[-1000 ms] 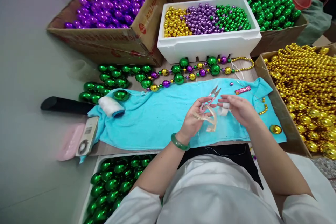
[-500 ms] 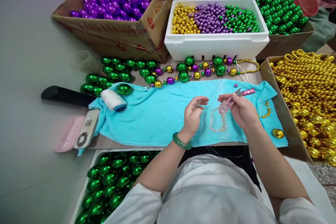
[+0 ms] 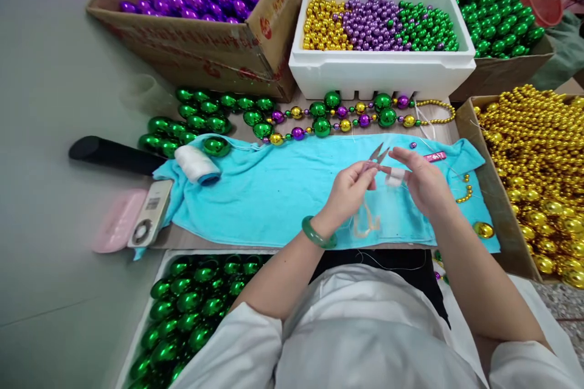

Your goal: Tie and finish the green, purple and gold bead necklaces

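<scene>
My left hand (image 3: 347, 189) pinches a small pair of pink-handled snips (image 3: 376, 154) over a turquoise towel (image 3: 274, 194), blades pointing up and away. A cream ribbon loop (image 3: 365, 222) hangs from the snips below my fingers. My right hand (image 3: 424, 183) is right beside the snips, fingers apart, with white tape (image 3: 395, 177) wrapped on one fingertip. I see nothing gripped in it. A strand of green, gold and purple beads (image 3: 347, 118) lies beyond the towel. A green bangle (image 3: 317, 236) is on my left wrist.
A white foam box (image 3: 383, 70) of small beads stands behind, between cartons of purple (image 3: 205, 42) and green balls (image 3: 497, 70). Gold beads fill a box (image 3: 538, 164) at right. A tray of green balls (image 3: 191, 310), white thread spool (image 3: 197, 165), pink case (image 3: 116, 230) lie at left.
The snips went from my right hand back to my left hand and now point up. Both hands came together and rose toward the far edge of the towel. The view tilted slightly.
</scene>
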`<state>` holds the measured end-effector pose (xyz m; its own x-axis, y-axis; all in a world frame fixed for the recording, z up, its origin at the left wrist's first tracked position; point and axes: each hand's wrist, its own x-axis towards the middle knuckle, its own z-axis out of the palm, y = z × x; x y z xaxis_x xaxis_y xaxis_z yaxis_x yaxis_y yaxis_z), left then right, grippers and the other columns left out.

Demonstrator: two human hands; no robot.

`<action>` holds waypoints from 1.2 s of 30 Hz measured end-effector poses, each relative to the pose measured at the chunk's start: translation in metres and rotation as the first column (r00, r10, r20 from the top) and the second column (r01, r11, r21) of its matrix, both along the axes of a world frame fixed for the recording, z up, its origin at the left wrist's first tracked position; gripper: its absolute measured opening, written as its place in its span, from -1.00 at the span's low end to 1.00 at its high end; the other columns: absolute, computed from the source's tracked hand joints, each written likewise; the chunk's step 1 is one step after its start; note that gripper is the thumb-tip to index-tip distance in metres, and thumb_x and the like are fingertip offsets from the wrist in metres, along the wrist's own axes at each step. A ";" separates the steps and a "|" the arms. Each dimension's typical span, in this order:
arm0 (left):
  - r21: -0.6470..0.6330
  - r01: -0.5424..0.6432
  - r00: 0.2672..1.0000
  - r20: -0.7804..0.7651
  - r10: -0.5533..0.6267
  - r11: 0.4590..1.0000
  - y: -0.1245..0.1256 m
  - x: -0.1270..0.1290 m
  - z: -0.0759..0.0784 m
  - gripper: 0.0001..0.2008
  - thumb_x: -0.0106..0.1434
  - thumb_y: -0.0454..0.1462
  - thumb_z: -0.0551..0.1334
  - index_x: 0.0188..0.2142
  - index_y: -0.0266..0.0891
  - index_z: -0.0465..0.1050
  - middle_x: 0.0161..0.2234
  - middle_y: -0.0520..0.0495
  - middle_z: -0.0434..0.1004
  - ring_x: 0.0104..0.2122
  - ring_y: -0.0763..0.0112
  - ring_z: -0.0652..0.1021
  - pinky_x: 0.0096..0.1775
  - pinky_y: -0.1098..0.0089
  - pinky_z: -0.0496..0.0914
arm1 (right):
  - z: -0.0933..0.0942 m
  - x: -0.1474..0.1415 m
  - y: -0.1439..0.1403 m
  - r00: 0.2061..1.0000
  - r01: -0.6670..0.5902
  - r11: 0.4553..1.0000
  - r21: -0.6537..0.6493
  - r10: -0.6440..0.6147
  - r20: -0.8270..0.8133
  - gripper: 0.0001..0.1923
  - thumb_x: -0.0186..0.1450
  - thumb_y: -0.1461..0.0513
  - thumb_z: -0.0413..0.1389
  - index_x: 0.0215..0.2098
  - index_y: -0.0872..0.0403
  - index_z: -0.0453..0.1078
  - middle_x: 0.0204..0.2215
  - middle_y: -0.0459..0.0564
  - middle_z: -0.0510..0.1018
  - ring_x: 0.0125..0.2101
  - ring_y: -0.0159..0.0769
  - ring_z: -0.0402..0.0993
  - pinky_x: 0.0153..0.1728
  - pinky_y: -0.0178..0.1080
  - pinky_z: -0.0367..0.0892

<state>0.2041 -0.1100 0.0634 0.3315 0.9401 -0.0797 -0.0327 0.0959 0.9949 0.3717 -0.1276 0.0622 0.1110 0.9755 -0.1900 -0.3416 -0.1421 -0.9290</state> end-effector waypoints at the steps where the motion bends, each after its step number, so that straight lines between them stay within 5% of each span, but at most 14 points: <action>1: 0.045 -0.035 0.999 -0.038 0.037 0.998 0.002 -0.006 0.002 -0.68 0.30 -0.06 0.16 -0.35 -0.28 0.48 -0.56 0.07 0.34 -0.47 0.53 0.39 -0.30 0.46 0.32 | 0.004 0.007 0.001 0.999 -0.001 1.000 0.004 0.001 -0.034 -0.59 0.21 -0.09 0.17 -0.19 0.02 0.53 -0.08 0.03 0.57 0.00 -0.12 0.47 -0.04 -0.04 0.45; 5: -0.074 0.011 1.000 0.016 -0.009 0.997 0.005 -0.019 0.008 -0.53 0.33 0.06 0.03 -0.30 -0.27 0.48 -0.56 0.08 0.26 -0.54 0.55 0.36 -0.42 0.47 0.32 | 0.019 0.027 0.003 0.989 -0.021 1.000 -0.023 0.018 -0.145 -0.51 0.23 -0.14 0.11 -0.28 0.11 0.53 -0.31 0.08 0.61 -0.27 -0.20 0.57 -0.25 -0.14 0.53; 9: -0.240 0.073 0.987 0.155 -0.036 0.968 -0.001 -0.011 0.011 -0.70 0.25 -0.03 0.19 -0.31 -0.23 0.37 -0.59 0.14 0.22 -0.62 0.60 0.33 -0.55 0.54 0.24 | 0.026 0.025 0.001 0.972 -0.006 0.998 -0.066 -0.010 -0.233 -0.42 0.22 -0.22 0.04 -0.29 0.11 0.52 -0.32 0.08 0.60 -0.30 -0.20 0.57 -0.19 -0.08 0.53; 16: -0.041 0.048 0.981 -0.185 -0.054 0.998 -0.007 -0.014 0.017 -0.80 0.30 -0.12 0.14 -0.26 -0.22 0.34 -0.40 0.04 0.47 -0.57 0.60 0.40 -0.51 0.51 0.24 | 0.035 0.011 -0.005 0.990 0.061 0.995 0.078 -0.050 -0.133 -0.39 0.23 -0.25 -0.03 -0.20 0.04 0.50 -0.11 0.07 0.56 -0.07 -0.10 0.52 0.01 0.04 0.44; 20: 0.088 0.148 0.911 -0.400 -0.101 0.985 -0.007 -0.019 0.025 -0.61 0.21 -0.15 0.25 0.00 -0.14 0.26 -0.53 0.15 0.33 -0.55 0.53 0.35 -0.47 0.48 0.19 | 0.033 0.004 -0.007 0.999 0.052 0.984 0.171 -0.050 -0.013 -0.44 0.21 -0.24 0.03 -0.13 -0.05 0.48 0.03 -0.01 0.49 -0.01 -0.13 0.49 -0.02 0.00 0.46; 26: 0.223 0.175 0.859 -0.510 -0.038 0.959 0.000 -0.027 0.030 -0.72 0.26 -0.20 0.19 -0.05 -0.17 0.28 -0.58 0.18 0.19 -0.56 0.52 0.29 -0.43 0.46 0.14 | 0.034 0.007 -0.007 0.997 0.069 0.986 0.154 -0.063 -0.047 -0.44 0.24 -0.23 0.01 -0.17 0.02 0.50 -0.09 0.01 0.58 -0.39 -0.33 0.58 -0.01 -0.03 0.44; 31: 0.163 0.119 0.927 -0.371 -0.050 0.979 -0.009 -0.023 0.038 -0.64 0.25 -0.17 0.22 0.01 -0.16 0.26 -0.61 0.19 0.13 -0.60 0.54 0.23 -0.50 0.47 0.09 | 0.031 0.018 -0.004 0.969 0.160 0.985 0.064 -0.144 -0.199 -0.48 0.30 -0.16 -0.03 -0.36 0.08 0.47 -0.47 -0.06 0.60 -0.70 -0.44 0.38 -0.07 0.01 0.48; 36: -0.224 0.048 0.989 0.145 -0.015 0.973 -0.037 0.011 0.037 -0.68 0.25 -0.07 0.19 -0.11 -0.14 0.19 -0.60 0.21 0.19 -0.67 0.61 0.28 -0.58 0.53 0.19 | 0.032 0.008 -0.008 0.964 0.243 0.963 0.115 -0.226 -0.141 -0.53 0.31 -0.12 -0.04 -0.41 0.04 0.46 -0.59 -0.14 0.52 -0.76 -0.48 0.29 -0.15 -0.06 0.51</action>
